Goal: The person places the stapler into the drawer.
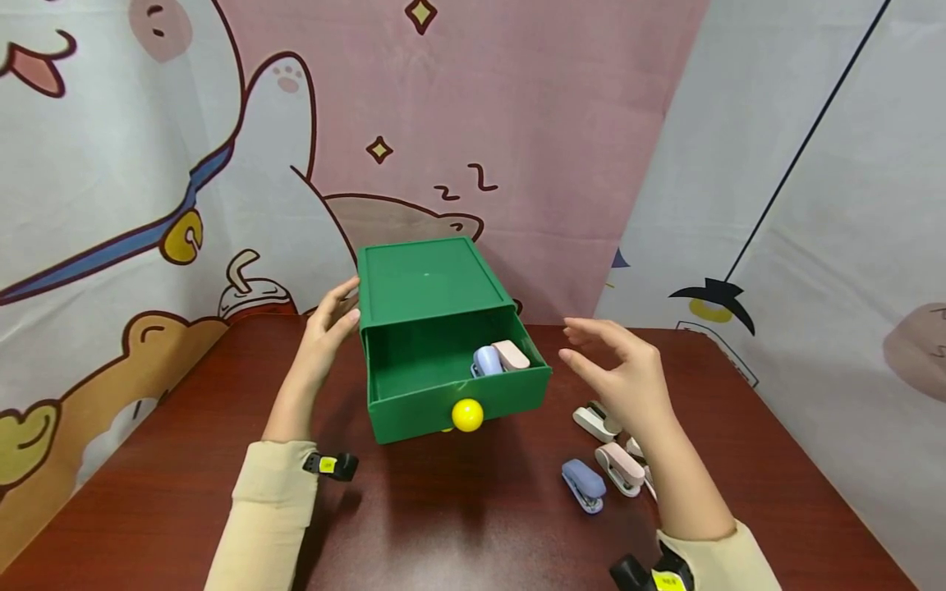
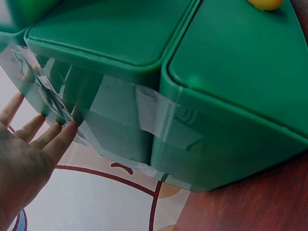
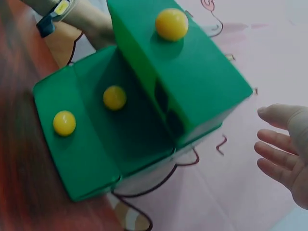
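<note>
A green drawer cabinet [image 1: 429, 283] stands on the table, its top drawer [image 1: 410, 414] pulled out by a yellow knob [image 1: 467, 415]. Inside the drawer, at its right, lie a blue stapler [image 1: 486, 361] and a pink stapler [image 1: 512, 355]. My left hand [image 1: 314, 341] rests its fingertips against the cabinet's left side; in the left wrist view those fingers [image 2: 62, 139] touch clear tape there. Off to the right of the drawer, my right hand [image 1: 628, 373] hovers, fingers loosely bent and holding nothing. The right wrist view shows that hand [image 3: 299, 144] apart from the cabinet.
On the table below my right hand lie a white stapler [image 1: 594, 423], a pink stapler [image 1: 621, 468] and a blue stapler [image 1: 584, 484]. Something white is partly hidden behind my right wrist. Two lower drawers with yellow knobs [image 3: 64, 123] are closed. A cartoon curtain [image 1: 547, 123] hangs behind.
</note>
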`<action>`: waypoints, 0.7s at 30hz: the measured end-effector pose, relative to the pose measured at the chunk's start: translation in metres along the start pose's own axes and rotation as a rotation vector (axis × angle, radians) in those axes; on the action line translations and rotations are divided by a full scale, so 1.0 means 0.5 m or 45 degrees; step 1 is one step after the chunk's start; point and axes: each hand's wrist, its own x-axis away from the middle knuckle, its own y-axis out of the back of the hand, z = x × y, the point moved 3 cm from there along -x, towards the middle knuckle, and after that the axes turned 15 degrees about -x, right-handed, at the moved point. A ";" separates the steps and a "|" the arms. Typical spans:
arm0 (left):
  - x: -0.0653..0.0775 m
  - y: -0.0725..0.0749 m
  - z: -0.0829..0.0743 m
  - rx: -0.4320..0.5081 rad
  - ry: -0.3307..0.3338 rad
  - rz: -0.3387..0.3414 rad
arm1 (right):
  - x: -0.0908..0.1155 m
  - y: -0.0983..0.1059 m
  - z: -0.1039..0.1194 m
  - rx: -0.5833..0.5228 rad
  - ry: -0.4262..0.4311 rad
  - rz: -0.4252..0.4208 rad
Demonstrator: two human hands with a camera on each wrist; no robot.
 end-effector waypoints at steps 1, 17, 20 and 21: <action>0.000 0.000 0.000 0.002 0.001 0.000 | 0.004 0.004 -0.008 0.014 -0.018 -0.006; 0.000 0.000 0.000 0.003 -0.003 0.002 | 0.064 0.050 -0.159 0.196 -0.315 0.000; 0.000 0.001 0.000 0.002 -0.003 0.007 | 0.071 0.055 -0.181 0.235 -0.368 0.007; 0.001 0.001 0.001 0.002 -0.003 0.010 | 0.075 0.056 -0.189 0.249 -0.387 0.011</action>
